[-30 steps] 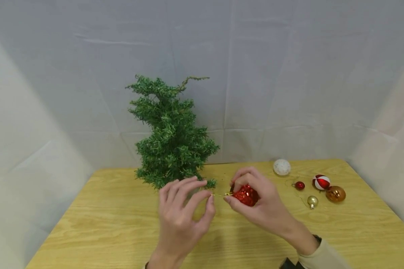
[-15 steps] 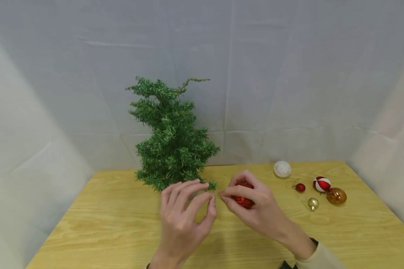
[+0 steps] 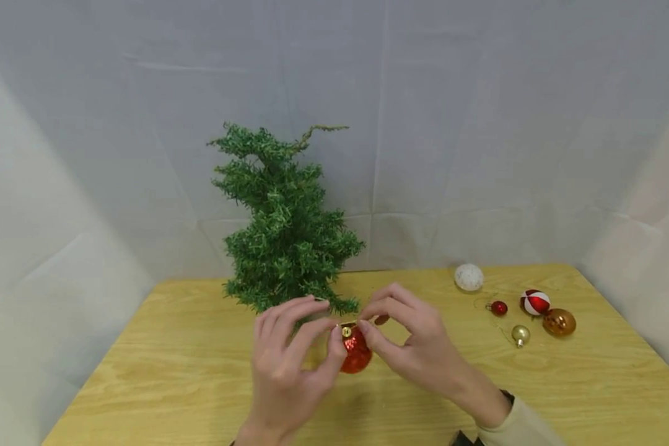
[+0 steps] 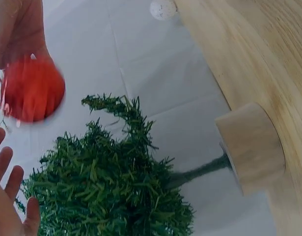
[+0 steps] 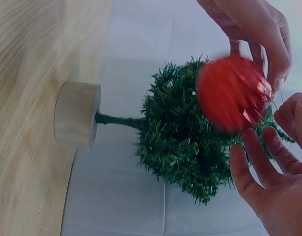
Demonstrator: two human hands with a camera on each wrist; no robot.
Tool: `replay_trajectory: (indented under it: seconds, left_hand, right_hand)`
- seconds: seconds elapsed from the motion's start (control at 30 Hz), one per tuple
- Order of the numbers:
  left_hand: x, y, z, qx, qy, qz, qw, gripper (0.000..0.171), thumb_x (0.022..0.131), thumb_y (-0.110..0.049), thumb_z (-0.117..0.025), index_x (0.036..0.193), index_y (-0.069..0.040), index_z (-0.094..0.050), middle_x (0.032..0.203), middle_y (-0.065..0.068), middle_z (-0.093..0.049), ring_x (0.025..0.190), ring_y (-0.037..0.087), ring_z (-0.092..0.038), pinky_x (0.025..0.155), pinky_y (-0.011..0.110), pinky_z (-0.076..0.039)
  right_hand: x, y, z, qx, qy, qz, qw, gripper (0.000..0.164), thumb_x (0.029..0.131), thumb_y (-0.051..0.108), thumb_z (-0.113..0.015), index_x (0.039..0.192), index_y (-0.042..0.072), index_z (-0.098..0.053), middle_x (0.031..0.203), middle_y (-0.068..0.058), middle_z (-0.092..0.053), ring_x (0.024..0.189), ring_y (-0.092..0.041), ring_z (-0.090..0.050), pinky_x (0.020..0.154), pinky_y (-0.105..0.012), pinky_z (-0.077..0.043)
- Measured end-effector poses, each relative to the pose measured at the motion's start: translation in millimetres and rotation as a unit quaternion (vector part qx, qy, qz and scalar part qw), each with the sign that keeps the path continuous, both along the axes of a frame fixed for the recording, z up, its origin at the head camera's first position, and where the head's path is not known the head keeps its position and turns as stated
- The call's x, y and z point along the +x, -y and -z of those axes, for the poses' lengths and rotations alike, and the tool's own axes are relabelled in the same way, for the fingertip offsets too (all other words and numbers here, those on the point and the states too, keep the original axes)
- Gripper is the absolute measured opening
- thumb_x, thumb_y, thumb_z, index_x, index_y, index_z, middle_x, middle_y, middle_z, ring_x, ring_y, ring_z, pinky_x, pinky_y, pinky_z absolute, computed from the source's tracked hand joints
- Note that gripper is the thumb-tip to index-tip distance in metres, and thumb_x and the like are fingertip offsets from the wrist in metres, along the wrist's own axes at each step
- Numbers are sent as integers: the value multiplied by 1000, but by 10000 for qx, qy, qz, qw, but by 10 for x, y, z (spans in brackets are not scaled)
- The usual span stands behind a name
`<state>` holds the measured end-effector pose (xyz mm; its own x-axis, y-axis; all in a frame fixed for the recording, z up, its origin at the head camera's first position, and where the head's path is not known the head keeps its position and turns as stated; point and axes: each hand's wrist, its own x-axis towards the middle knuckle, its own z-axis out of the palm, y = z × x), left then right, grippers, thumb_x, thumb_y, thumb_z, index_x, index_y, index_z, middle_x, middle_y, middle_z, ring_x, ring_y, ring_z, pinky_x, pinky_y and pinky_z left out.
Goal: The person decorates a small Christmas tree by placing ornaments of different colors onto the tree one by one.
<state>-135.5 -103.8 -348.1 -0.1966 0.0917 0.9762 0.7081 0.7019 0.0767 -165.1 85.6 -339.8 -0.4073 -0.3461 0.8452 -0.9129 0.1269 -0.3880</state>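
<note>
A shiny red Christmas bauble (image 3: pixel 357 354) with a gold cap hangs between the two hands, just in front of a small artificial tree (image 3: pixel 284 235). From the left, the left hand (image 3: pixel 290 356) pinches the bauble's thin gold string between thumb and forefinger, close to the cap. The right hand (image 3: pixel 415 331) pinches that string from the other side, its fingertips almost meeting the left ones. Blurred in the right wrist view, the red ball hangs off the table. The string (image 5: pixel 274 101) shows there as a fine line between the hands.
Several more baubles lie at the table's right: a white one (image 3: pixel 469 277), a small red one (image 3: pixel 498 308), a red-and-white one (image 3: pixel 535 302), a gold one (image 3: pixel 520 335) and an amber one (image 3: pixel 559 323). The tree's round wooden base (image 4: pixel 251 147) stands near the back edge.
The right hand has let the red bauble out of its palm and shifted its fingertips to the string. The bauble has swung left and down, now hanging below the fingertips.
</note>
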Motion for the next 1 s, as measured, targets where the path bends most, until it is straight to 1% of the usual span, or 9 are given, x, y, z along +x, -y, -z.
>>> replay_trajectory:
  seconds: [0.13,0.23,0.33,0.43,0.53,0.67,0.8,0.93,1.0]
  left_hand:
    - [32,80,0,28,141,8,9999,27,99,-23,-59,82,-8,-73,100,12,-75,97,32,-68,90,39,-48]
    - [79,150,2,110,410,24,9991,30,101,-26,-59,83,-7,-74,102,11,-75,98,31,-68,91,36,-47]
    - [116,222,2,195,598,33,9980,32,102,-28,-58,84,-6,-74,103,12,-74,99,31,-68,92,35,-47]
    - [121,287,4,232,602,7,9979,31,101,-27,-60,84,-5,-75,102,12,-75,97,31,-68,93,33,-47]
    - [106,347,13,270,500,-51,9984,29,99,-26,-61,84,-5,-75,101,13,-75,94,31,-68,94,30,-47]
    - [83,408,26,340,446,-157,9983,28,98,-26,-62,84,-5,-74,99,13,-76,90,29,-68,87,29,-46]
    - [68,443,32,443,585,-199,9971,25,96,-24,-64,86,-5,-74,99,12,-76,90,28,-68,86,25,-45]
    - [65,458,24,561,839,-171,9947,15,91,-18,-67,88,-5,-75,100,10,-76,92,26,-68,93,23,-45]
    - [65,462,13,619,956,-196,9933,11,89,-15,-69,89,-5,-75,101,10,-76,93,25,-69,96,24,-46]
  right_hand:
    - [3,79,-10,-24,-114,-137,9998,11,92,-2,-67,97,8,-70,94,-4,-66,80,-11,-64,70,-17,-57]
    - [15,148,-6,13,-143,-143,9998,7,94,2,-67,97,7,-71,93,-3,-67,79,-10,-64,70,-16,-56]
    - [21,223,12,55,-115,-211,9997,8,93,1,-68,98,7,-71,94,-4,-67,79,-10,-64,70,-15,-56]
    - [28,299,28,108,16,-241,9997,12,90,-2,-69,98,7,-70,95,-3,-69,81,-10,-65,71,-15,-57]
    - [33,373,36,153,194,-209,9995,16,89,-4,-69,99,8,-70,97,-2,-69,83,-9,-65,72,-16,-56]
    - [44,465,29,153,420,-85,9990,13,91,-2,-68,99,8,-71,97,-2,-70,81,-7,-66,70,-16,-56]
    - [55,537,3,109,752,104,9971,10,94,1,-68,97,9,-71,94,-1,-70,79,-6,-66,68,-17,-57]
    - [55,586,-16,92,1035,266,9942,8,95,3,-68,96,10,-71,91,-1,-69,78,-6,-65,66,-17,-57]
    - [49,605,-20,84,1065,326,9937,8,94,3,-68,96,9,-72,90,-2,-69,76,-6,-65,64,-18,-57]
